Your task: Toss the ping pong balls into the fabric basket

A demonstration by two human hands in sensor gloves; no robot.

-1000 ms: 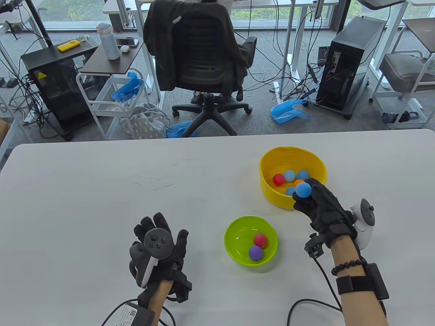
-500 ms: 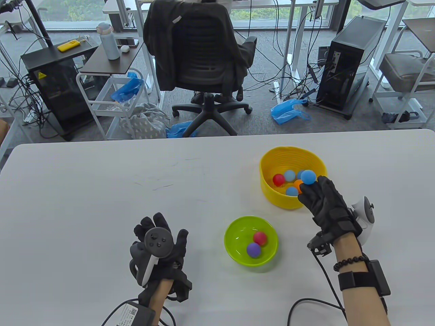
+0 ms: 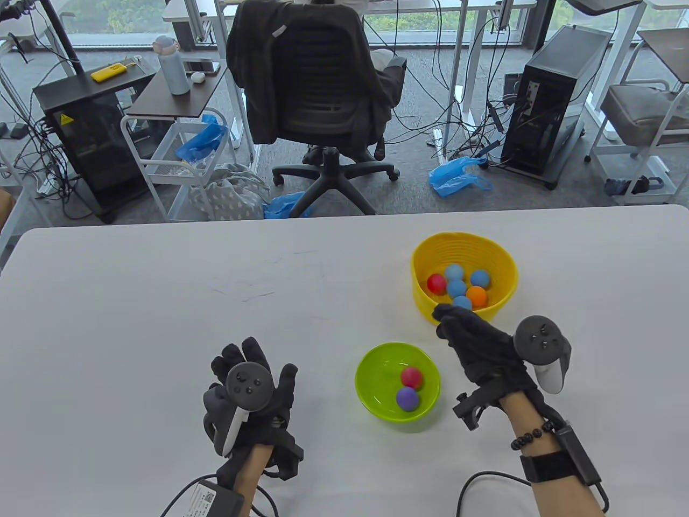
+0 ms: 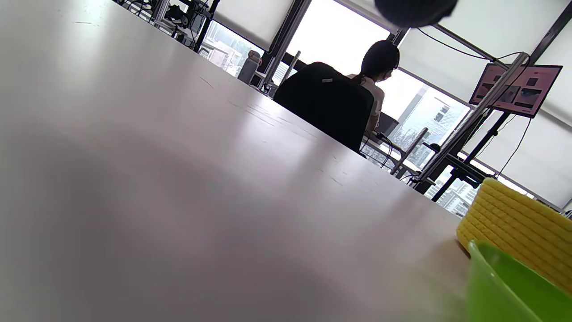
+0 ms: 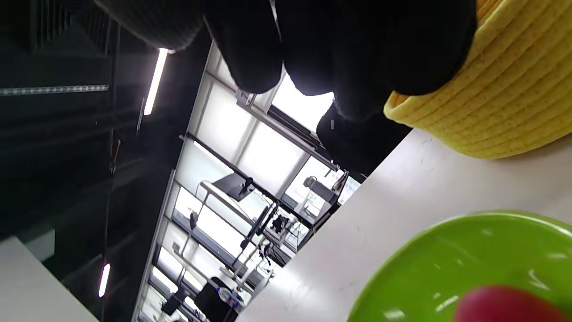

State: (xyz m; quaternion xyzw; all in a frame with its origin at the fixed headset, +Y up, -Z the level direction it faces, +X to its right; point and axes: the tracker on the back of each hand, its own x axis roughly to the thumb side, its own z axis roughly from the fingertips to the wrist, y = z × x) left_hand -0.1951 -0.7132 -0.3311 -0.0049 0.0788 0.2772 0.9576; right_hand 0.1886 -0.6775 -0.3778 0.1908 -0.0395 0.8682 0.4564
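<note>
Green bowl (image 3: pixel 397 383) is the landmark: it sits on the worktop (image 3: pixel 161 301) as the supply dish, with a red ball (image 3: pixel 412 378) and a purple ball (image 3: pixel 407 398) left inside, touching each other. Yellow fabric basket (image 3: pixel 464 280) stands just behind and to the right of the bowl, near but apart from it, probably so each toss is short. It holds six balls: one red (image 3: pixel 436 282), one orange (image 3: pixel 476 296), four blue, e.g. (image 3: pixel 454 272). Right hand (image 3: pixel 476 342) hangs between bowl and basket, above the bowl's right side, fingertips (image 3: pixel 444 315) over the basket's near rim. Grip on that hand: fingers loosely bent and bunched, nothing in them; the right wrist view shows dark fingers (image 5: pixel 357 49) against the basket wall with no ball between them. My read is that it's lined up to go for the red ball next. Left hand (image 3: pixel 248 396) is parked well left of the bowl, palm down on the worktop, fingers spread and straight, so grip apart and holding nothing; looks idle, probably kept clear of the tossing lane. Judging from counts, two balls to go.
</note>
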